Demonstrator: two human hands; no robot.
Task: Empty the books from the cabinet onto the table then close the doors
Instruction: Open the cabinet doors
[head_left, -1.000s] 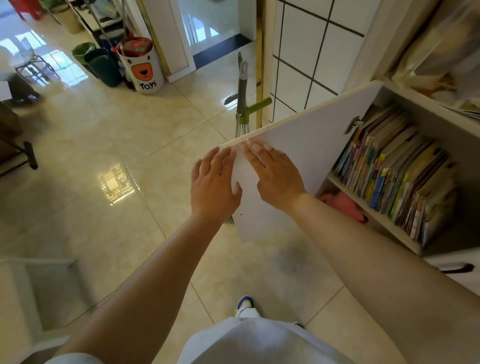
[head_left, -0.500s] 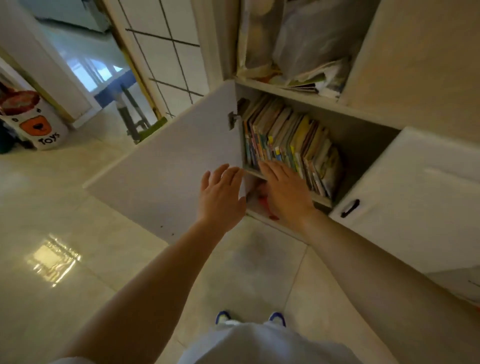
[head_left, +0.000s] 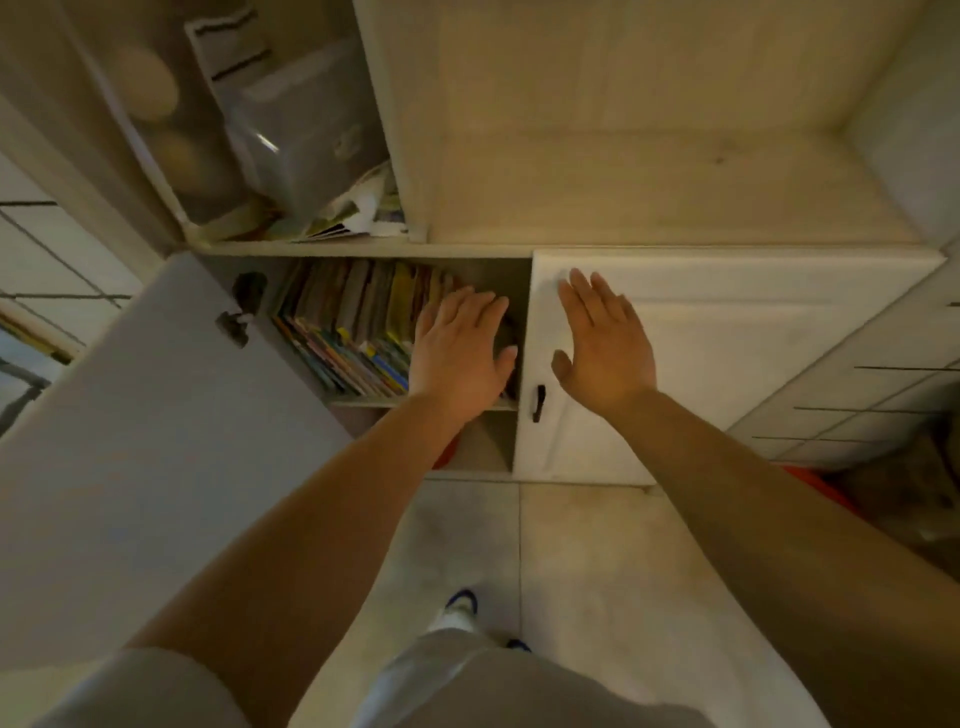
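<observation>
A row of colourful thin books (head_left: 353, 332) stands upright on the upper shelf of a low white cabinet. The cabinet's left door (head_left: 130, 441) is swung wide open toward me. Its right door (head_left: 727, 353) is closed and has a small black handle (head_left: 538, 402). My left hand (head_left: 460, 353) is flat with straight fingers in front of the right end of the book row. My right hand (head_left: 605, 345) hovers flat with spread fingers over the closed right door, just above and right of the handle. Neither hand holds anything.
Above the books, an open compartment (head_left: 291, 171) holds plastic-wrapped items and loose papers. A bare wooden counter (head_left: 649, 187) runs above the right door. Something red (head_left: 445, 457) lies on the cabinet's lower shelf. Tiled floor lies below me; my shoes (head_left: 460, 608) show there.
My view has swung right to face the cabinet. My left hand left the open door and reached the books; my right hand moved from the shelf front to over the closed right door.
</observation>
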